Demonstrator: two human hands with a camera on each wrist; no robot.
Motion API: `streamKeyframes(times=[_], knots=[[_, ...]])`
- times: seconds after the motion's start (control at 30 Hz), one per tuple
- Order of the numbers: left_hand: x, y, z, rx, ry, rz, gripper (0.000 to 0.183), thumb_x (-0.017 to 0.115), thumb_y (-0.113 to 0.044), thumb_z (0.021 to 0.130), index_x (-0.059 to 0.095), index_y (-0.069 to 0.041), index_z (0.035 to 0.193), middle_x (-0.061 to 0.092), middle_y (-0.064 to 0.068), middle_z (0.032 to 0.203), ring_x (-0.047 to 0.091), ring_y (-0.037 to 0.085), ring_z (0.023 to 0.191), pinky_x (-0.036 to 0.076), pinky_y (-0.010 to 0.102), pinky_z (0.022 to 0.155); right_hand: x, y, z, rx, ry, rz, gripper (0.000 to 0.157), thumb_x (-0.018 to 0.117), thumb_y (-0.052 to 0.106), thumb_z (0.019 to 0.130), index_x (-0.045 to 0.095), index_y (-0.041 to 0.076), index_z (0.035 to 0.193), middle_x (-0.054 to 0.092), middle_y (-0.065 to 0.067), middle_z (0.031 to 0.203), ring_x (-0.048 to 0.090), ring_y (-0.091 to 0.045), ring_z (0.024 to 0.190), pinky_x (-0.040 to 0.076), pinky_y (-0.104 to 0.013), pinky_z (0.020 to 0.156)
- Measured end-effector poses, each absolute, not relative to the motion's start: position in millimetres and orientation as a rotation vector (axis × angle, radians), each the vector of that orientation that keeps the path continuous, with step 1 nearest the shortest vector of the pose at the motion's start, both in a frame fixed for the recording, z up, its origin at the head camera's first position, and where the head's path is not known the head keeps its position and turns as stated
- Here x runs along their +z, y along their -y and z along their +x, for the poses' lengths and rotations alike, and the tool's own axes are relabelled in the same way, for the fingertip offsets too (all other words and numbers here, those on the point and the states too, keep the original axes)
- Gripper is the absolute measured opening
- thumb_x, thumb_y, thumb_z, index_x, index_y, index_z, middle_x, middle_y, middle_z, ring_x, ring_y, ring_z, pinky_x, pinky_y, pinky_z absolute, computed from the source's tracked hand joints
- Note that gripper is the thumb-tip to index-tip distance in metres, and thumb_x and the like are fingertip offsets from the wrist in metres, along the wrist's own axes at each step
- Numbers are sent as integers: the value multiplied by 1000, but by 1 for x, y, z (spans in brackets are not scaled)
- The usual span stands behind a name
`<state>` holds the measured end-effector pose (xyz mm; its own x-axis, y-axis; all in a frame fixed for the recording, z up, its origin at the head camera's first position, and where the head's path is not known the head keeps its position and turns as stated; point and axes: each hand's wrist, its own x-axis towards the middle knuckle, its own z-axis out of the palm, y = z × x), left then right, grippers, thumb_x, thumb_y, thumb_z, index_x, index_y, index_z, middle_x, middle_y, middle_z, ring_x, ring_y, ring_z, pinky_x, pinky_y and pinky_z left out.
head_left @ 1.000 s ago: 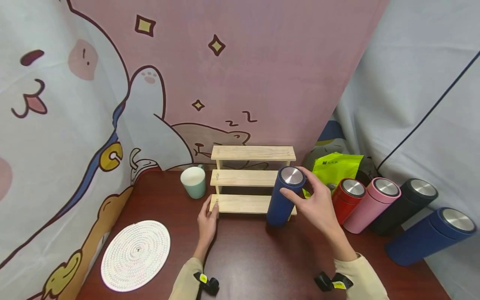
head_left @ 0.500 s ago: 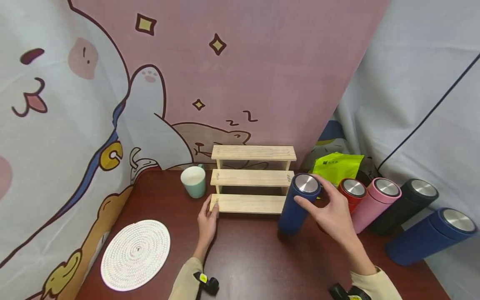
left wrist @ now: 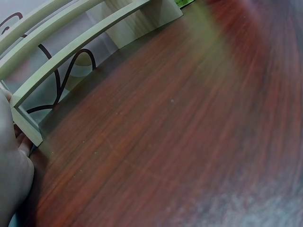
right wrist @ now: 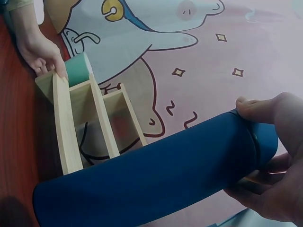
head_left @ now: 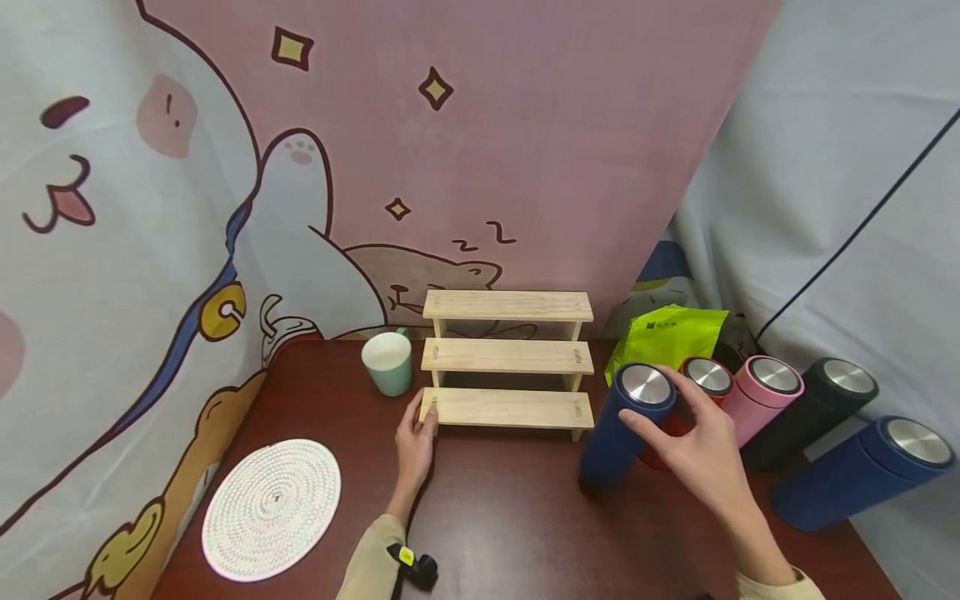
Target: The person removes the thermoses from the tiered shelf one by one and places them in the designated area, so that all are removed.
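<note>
My right hand [head_left: 701, 450] grips a blue thermos [head_left: 618, 437] near its silver-topped lid, thumb on one side and fingers on the other. In the right wrist view the blue thermos [right wrist: 156, 175] lies across the picture, with the thumb pressing near the lid seam. The thermos is just right of a three-step wooden rack [head_left: 506, 408]. At the rack's left end, my left hand [head_left: 415, 446] holds the lowest board, thumb on top. Only part of the left hand [left wrist: 14, 165] shows in the left wrist view, beside the rack's end piece.
A red thermos [head_left: 708, 377], partly hidden by my right hand, stands beside pink [head_left: 765, 392], black [head_left: 817, 408] and second blue [head_left: 862, 475] ones at right. A green pouch [head_left: 667, 337] is behind. Left are a mint cup [head_left: 390, 371] and a white woven mat [head_left: 272, 510].
My right hand has carried the blue thermos rightward and toward me, away from the front of the rack's lowest step. The left hand has stayed at the rack's left end.
</note>
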<state>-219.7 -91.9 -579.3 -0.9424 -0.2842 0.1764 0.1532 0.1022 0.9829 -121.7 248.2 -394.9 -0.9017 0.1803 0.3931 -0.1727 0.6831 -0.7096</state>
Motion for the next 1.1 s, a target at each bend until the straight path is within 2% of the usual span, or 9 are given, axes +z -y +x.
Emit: streamKeyframes(times=[0.1, 0.27, 0.33, 0.5, 0.57, 0.73, 0.9, 1.03, 1.1], knots=[[-579, 92, -219, -1916, 2060, 120, 46, 62, -11, 101, 53, 1, 145, 61, 23, 138, 64, 24, 83, 50, 20, 73, -393, -254, -116, 1101, 2467, -33, 73, 88, 30, 80, 57, 16, 144, 65, -13, 136, 58, -11, 116, 34, 0, 87], [-577, 92, -219, -1915, 2074, 136, 46, 62, -12, 101, 54, -2, 145, 61, 20, 139, 62, 18, 83, 50, 20, 74, -395, -263, -108, 1144, 2461, -41, 74, 88, 26, 81, 55, 14, 146, 64, -14, 135, 49, 20, 104, 41, 1, 83], [-578, 92, -220, -1914, 2081, 143, 46, 62, -12, 101, 54, -3, 145, 61, 20, 139, 62, 16, 82, 50, 20, 73, -398, -267, -105, 1168, 2443, -47, 74, 89, 22, 80, 55, 14, 145, 65, -6, 133, 51, 21, 102, 44, -1, 80], [-600, 92, -233, -1924, 2066, 165, 47, 62, -16, 102, 53, -7, 147, 63, 19, 135, 61, 16, 79, 50, 20, 70, -403, -278, -96, 1129, 2423, -95, 73, 92, 21, 76, 60, 22, 142, 60, 31, 117, 55, 20, 99, 43, 0, 79], [-609, 93, -238, -1919, 2065, 174, 47, 62, -19, 102, 53, -10, 148, 64, 18, 134, 61, 15, 78, 49, 19, 70, -405, -282, -93, 1106, 2432, -115, 72, 92, 22, 76, 60, 24, 141, 58, 35, 109, 57, 15, 90, 43, -3, 74], [-613, 94, -237, -1909, 2065, 173, 47, 63, -24, 102, 55, -15, 147, 65, 13, 133, 60, 15, 75, 48, 19, 69, -408, -292, -89, 1080, 2477, -177, 71, 90, 26, 78, 59, 22, 142, 63, 20, 89, 56, -5, 68, 44, -15, 59], [-614, 94, -236, -1905, 2053, 171, 46, 64, -24, 102, 56, -14, 146, 64, 12, 136, 59, 11, 75, 49, 19, 71, -411, -305, -86, 1039, 2534, -271, 75, 88, 35, 80, 55, 20, 145, 70, -3, 111, 52, 14, 83, 43, -6, 67], [-611, 93, -235, -1894, 2064, 178, 47, 63, -22, 102, 55, -12, 147, 60, 12, 143, 58, 7, 83, 48, 19, 75, -415, -315, -82, 1018, 2548, -339, 77, 88, 39, 79, 55, 21, 146, 66, -20, 127, 45, 23, 88, 38, -1, 70], [-602, 93, -231, -1901, 2071, 170, 47, 63, -19, 102, 54, -8, 147, 60, 14, 143, 59, 10, 85, 49, 19, 75, -417, -319, -81, 999, 2532, -357, 76, 89, 37, 78, 57, 21, 144, 71, -8, 118, 48, 19, 83, 39, -3, 68]])
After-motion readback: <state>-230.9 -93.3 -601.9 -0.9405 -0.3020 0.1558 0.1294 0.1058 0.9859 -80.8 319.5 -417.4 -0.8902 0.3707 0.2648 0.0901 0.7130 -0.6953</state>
